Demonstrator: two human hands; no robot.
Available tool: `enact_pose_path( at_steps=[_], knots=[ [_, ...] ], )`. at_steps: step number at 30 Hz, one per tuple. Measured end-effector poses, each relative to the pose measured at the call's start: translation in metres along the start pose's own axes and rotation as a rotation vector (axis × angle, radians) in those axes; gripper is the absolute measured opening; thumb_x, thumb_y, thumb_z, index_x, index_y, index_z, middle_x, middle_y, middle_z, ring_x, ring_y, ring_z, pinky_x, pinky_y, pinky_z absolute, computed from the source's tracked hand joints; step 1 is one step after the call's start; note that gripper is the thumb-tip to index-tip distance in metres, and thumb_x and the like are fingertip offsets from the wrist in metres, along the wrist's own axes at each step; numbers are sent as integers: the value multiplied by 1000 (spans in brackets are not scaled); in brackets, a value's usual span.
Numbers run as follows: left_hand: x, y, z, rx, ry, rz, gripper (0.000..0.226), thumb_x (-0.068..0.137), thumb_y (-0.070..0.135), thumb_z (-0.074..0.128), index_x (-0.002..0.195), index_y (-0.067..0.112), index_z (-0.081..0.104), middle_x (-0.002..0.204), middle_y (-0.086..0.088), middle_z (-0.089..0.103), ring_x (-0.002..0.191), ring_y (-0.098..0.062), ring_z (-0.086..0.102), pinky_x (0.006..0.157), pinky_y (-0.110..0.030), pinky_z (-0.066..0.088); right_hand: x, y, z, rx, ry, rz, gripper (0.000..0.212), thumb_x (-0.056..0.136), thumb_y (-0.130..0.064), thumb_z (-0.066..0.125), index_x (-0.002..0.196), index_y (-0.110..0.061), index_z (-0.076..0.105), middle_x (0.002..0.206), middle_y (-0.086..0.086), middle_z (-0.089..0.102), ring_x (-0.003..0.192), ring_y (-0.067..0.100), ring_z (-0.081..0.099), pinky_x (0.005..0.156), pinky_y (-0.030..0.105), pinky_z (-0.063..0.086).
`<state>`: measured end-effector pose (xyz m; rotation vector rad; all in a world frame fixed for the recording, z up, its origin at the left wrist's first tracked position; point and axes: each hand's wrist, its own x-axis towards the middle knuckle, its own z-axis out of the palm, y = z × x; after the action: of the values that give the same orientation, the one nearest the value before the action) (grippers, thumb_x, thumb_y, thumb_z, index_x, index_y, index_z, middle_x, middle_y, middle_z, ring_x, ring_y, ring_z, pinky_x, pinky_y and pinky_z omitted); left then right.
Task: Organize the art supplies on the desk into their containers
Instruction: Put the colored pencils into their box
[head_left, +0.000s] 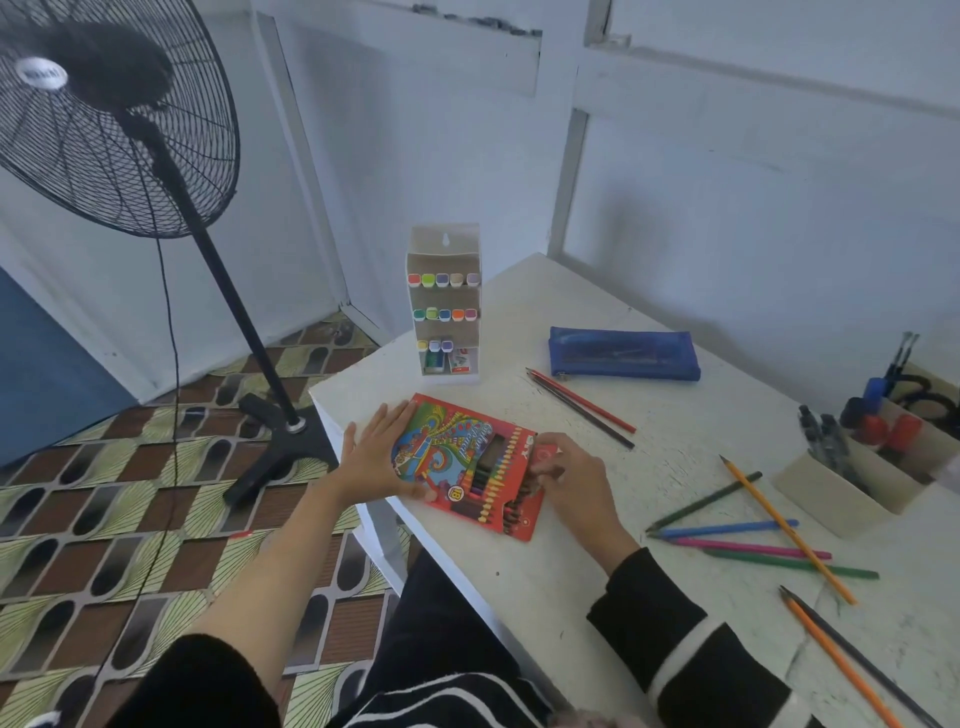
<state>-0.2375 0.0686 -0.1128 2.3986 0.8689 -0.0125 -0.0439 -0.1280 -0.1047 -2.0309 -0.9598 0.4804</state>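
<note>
Now the left hand (382, 457) presses flat on the pencil box (467, 467) at the near edge of the desk (675, 441) while the right hand (566, 478) pinches its end flap — opening it, I'd judge — so next the loose pencils (727, 529) need gathering in.

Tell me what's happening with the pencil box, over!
Left hand flat on pencil box. Right hand pinches its end. Loose pencils lie apart on desk, not yet boxed. Nothing in the way.
</note>
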Motion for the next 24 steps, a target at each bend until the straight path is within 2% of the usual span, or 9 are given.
enact_pose_path(
  at_steps=[2,6,8,9,11,15,20,24],
  knots=[
    [1,-1,1,-4,-3,2,146,28,102,35,149,33,-7,159,9,-5,146,-14,-12,111,-50,-17,7,4,-8,-76,33,-30,23,87,-3,59,103,-19,64,87,-9,66,84,10,63,75,34,55],
    [-2,4,0,-13,-15,12,140,38,93,50,150,32,-6,159,9,-5,145,-15,-13,111,-49,-17,40,7,-34,-322,89,-36,23,91,-9,55,109,-21,62,97,2,65,81,10,56,73,23,45],
    [-4,5,-2,-17,-15,3,133,46,83,58,150,30,-5,159,9,-5,145,-14,-13,112,-48,-18,62,5,-45,-421,107,-62,19,93,-15,54,108,-19,64,99,4,64,85,13,56,75,25,46],
    [-4,5,-2,-25,-14,1,135,44,85,57,150,31,-5,159,9,-6,145,-12,-13,111,-47,-18,72,4,-49,-465,107,-65,17,94,-18,53,105,-17,66,99,4,65,88,16,57,77,28,48],
    [-3,3,-1,-31,-12,-3,140,39,91,53,151,32,-4,159,11,-5,145,-11,-14,111,-47,-19,88,3,-53,-569,80,-45,16,94,-20,52,99,-15,66,97,5,64,91,21,57,75,33,48],
    [-2,1,0,-31,0,-7,128,50,78,60,151,31,-4,159,10,-4,145,-11,-13,111,-46,-19,98,-1,-46,-690,-19,30,14,90,-23,56,95,-12,64,95,5,62,89,23,59,70,29,44],
    [0,-3,2,-33,3,7,142,33,100,43,150,33,-5,159,10,-5,145,-11,-14,111,-47,-20,88,-4,-40,-604,19,46,11,89,-21,60,92,-11,59,89,5,56,85,22,58,68,27,40],
    [1,-5,3,-27,8,15,144,31,102,38,150,35,-5,159,12,-5,145,-10,-14,110,-48,-20,73,-9,-48,-333,71,17,6,83,-16,69,82,-12,64,78,0,61,73,13,58,64,20,42]
  ],
)
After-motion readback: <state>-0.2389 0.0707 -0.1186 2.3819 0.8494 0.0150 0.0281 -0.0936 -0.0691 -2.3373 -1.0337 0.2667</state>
